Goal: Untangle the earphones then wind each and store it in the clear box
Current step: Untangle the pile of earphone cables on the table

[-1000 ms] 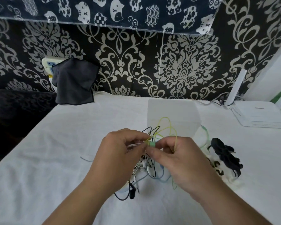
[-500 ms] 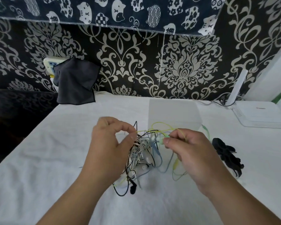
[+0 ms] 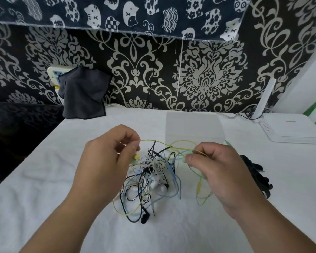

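Both hands have drawn further apart than half a second ago, and the yellow cord (image 3: 164, 144) between them now spans a longer, tauter line; its long axis runs left to right, almost level, sagging a little toward the right hand (image 3: 221, 170). The left hand (image 3: 106, 161) pinches one end of that span between thumb and forefinger, the other fingers curled; a small yellow bud (image 3: 136, 157) hangs just below its fingertips. The right hand pinches the other end, with a pale green piece (image 3: 185, 159) at its thumb tip; more yellow-green cord loops down from under that hand.

The rest of the earphones (image 3: 151, 178) lie in a knot on the table (image 3: 44, 179) between and just below the two hands: black, white, pale blue and yellow cords crossing with no single direction; black strands rise from the knot to touch the taut span. A black bud (image 3: 144, 219) lies at the knot's near edge, between the wrists, pointing toward the person.

Beyond the hands, nearer the right one, stands the box (image 3: 193, 128), upright; nothing can be made out inside it. A black object (image 3: 255, 176) lies just right of the right hand, partly hidden by it; what it is I cannot tell. Further right and back sits a white router (image 3: 290, 130); far beyond the left hand a dark cloth (image 3: 84, 94) hangs against the patterned wall (image 3: 208, 79).
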Available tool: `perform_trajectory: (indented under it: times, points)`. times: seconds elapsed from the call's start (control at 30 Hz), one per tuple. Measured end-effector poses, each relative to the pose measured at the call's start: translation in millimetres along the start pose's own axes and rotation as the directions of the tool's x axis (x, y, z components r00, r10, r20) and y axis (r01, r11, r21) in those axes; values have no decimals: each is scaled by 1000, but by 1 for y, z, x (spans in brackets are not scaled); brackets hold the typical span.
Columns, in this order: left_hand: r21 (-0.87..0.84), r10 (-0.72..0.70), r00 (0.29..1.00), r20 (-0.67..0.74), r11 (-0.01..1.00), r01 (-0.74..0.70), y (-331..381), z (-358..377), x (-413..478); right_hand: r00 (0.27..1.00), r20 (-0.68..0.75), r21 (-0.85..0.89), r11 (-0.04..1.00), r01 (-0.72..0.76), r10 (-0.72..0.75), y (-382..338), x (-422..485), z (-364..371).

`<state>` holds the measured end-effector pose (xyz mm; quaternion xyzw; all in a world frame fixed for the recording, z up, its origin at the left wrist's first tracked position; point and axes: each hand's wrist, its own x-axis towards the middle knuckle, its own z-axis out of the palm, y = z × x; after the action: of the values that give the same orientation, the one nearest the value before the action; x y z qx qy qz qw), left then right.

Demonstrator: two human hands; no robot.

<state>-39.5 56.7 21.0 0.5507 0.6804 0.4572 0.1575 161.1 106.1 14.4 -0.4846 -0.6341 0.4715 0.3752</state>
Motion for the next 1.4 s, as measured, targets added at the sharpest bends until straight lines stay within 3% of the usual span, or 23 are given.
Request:
perform_trajectory:
  times: [0.07,0.13,0.2,0.27,0.33,0.4,0.57,0.7,0.77,0.9,1.03,1.17,1.3,1.4]
  points:
    - [59,-13,999,50,998,10,0,-2,2,1000,-12,12,1000,16,-16,0,0,0]
    - [-61,-122,977,177,989,135,-6,-5,3,999,-19,9,999,37,-37,1,0,0]
    - [-268,-250,889,384,891,366,-9,-9,4,999,-17,2,999,42,-42,2,0,0]
    - [-283,-325,826,460,828,484,-13,-9,5,999,-11,8,999,35,-35,3,0,0]
    - [-72,-300,898,321,938,339,-22,-3,6,999,2,18,999,33,-33,3,0,2]
    - [170,-214,958,190,968,183,-20,0,3,999,21,18,999,47,-47,2,-1,3]
    - [48,-69,988,137,997,63,-5,2,-1,999,16,-8,1000,30,-30,5,0,3]
    - [260,95,994,51,960,-105,-11,0,1,999,17,-14,999,39,-39,5,1,1]
    - [196,87,996,34,976,-92,-13,1,2,999,39,-35,999,33,-32,7,1,0]
    - [-121,9,1000,-9,993,-10,-9,2,3,999,42,-98,995,21,-17,6,2,-6]
    - [-206,-11,998,63,978,24,-9,3,4,993,18,-38,993,113,-113,3,3,-14]
    - [-217,-2,946,324,973,76,-7,4,-1,983,11,167,970,177,-181,-4,2,-19]
    - [-130,34,857,515,991,39,-3,10,-6,979,17,293,937,187,-201,-12,0,-21]
    - [-94,33,843,537,995,21,0,15,-9,977,37,358,915,184,-211,-15,-1,-21]
